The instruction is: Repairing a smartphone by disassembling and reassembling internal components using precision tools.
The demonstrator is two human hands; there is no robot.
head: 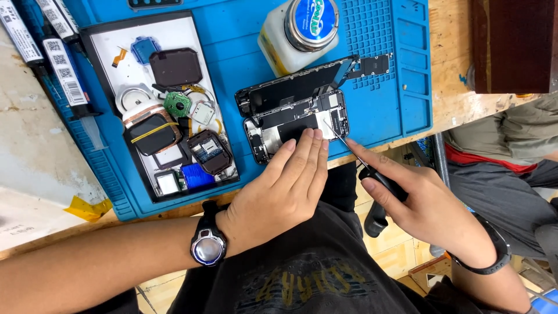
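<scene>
our left hand [285, 189] lies flat, fingers together and pressing down on the opened phone [296, 125], gripping nothing. our right hand [421, 203] is closed around a thin screwdriver [363, 163], tip touching the phone's insides near its right end. the phone sits on the blue mat [232, 70], screen [293, 87] already swung up. the inner parts look still in place. a tray [104, 40] of loose parts lies to the left.
</scene>
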